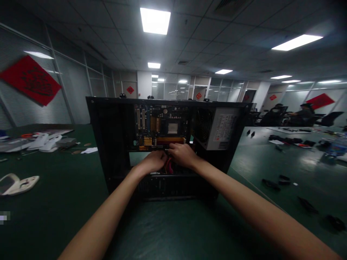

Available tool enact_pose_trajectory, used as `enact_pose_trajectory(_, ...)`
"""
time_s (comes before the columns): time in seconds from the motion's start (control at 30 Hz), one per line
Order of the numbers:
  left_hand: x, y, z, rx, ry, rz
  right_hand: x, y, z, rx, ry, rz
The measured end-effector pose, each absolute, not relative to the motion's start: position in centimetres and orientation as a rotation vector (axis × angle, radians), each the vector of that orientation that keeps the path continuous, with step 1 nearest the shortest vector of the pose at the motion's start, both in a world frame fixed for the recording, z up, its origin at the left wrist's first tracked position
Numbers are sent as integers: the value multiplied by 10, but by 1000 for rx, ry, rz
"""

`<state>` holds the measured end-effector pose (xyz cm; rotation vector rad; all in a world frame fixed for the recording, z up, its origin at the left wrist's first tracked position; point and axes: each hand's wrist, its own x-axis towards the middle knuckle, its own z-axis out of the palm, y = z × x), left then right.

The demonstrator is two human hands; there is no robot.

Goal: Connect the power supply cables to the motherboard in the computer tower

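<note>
An open black computer case stands in front of me on the green table. Inside it are a motherboard and, at the right, a silver power supply with a dark fan. Both my hands reach into the case just below the board's lower edge. My left hand has its fingers curled near a bundle of red and dark cables. Against the upper end of that bundle, near the orange memory slots, my right hand is closed with fingertips pinched. What exactly lies between the fingertips is hidden.
Papers and white items lie on the table at the left, with a white looped object nearer me. Several small black parts are scattered at the right. People sit in the far right background.
</note>
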<state>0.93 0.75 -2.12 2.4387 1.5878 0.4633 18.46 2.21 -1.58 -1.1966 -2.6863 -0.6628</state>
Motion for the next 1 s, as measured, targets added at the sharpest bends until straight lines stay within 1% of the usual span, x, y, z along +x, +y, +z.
enact_pose_trajectory(0.53, 9, 12, -25, 2375, 1664, 465, 181, 29, -19, -1138, -2660, -749)
enact_pose_trajectory(1.0, 8, 8, -21, 2346, 1645, 414, 179, 31, -19, -1263, -2599, -716)
